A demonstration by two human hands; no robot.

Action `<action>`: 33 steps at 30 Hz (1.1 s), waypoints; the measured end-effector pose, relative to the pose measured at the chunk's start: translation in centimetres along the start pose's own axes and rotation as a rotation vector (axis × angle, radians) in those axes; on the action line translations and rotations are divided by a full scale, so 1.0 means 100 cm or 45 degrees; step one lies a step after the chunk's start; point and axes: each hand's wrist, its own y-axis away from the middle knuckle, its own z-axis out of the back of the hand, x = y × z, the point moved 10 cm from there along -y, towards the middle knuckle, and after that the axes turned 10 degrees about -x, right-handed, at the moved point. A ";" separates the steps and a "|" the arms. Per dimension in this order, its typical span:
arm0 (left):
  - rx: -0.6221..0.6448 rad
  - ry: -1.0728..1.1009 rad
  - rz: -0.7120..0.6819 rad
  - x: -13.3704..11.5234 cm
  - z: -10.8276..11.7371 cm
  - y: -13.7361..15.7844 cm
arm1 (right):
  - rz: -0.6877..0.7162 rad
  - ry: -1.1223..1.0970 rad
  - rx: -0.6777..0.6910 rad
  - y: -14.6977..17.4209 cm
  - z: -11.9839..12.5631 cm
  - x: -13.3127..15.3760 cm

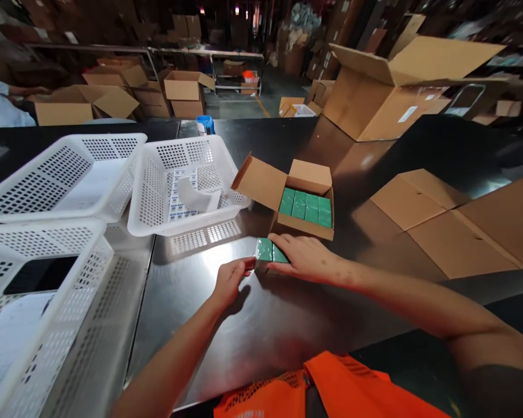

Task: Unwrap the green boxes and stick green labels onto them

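Note:
A short row of small green boxes in shiny clear wrap is between my hands, low over the steel table. My right hand is closed around its right end, thumb at the near side and fingers over the far side. At the left end, my left hand has its fingertips pressed together against the boxes; whether something thin is pinched there is hidden. Just beyond stands an open brown carton with several matching green boxes packed inside, its flaps spread outward.
White perforated baskets stand on the left; the middle one holds label sheets, and the nearest holds a dark phone-like slab and papers. Flattened cardboard lies right. A large open carton stands behind, near a blue-topped roll.

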 end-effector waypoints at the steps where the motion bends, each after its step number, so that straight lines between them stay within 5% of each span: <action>1: 0.011 0.016 -0.008 0.001 0.000 0.000 | 0.019 0.011 -0.002 0.004 0.005 0.004; 4: 0.028 0.081 -0.011 0.006 -0.001 0.000 | 0.084 -0.083 -0.054 0.025 0.037 0.013; 7: 0.025 0.120 0.017 0.011 -0.001 -0.001 | 0.159 -0.275 -0.303 0.047 0.104 0.009; 10: 0.035 0.120 0.047 0.012 -0.004 0.002 | 0.115 -0.187 -0.712 0.051 0.178 -0.024; 13: 0.023 0.124 0.068 0.010 -0.005 0.004 | -0.066 0.120 -1.013 0.026 0.216 -0.070; 15: 0.027 0.130 0.076 0.008 -0.005 0.003 | -0.177 0.289 -1.027 -0.003 0.212 -0.099; 19: 0.037 0.155 0.076 0.004 -0.007 0.000 | -0.260 0.475 -0.756 -0.052 0.169 -0.134; 22: 0.034 0.177 0.077 0.002 -0.008 -0.001 | -0.240 0.486 -0.602 -0.059 0.148 -0.140; 29: 0.037 0.170 0.087 0.003 -0.008 -0.001 | -0.176 0.322 -0.523 -0.062 0.153 -0.164; 33: 0.034 0.152 0.084 0.003 -0.006 -0.002 | -0.228 0.131 -0.433 -0.073 0.134 -0.187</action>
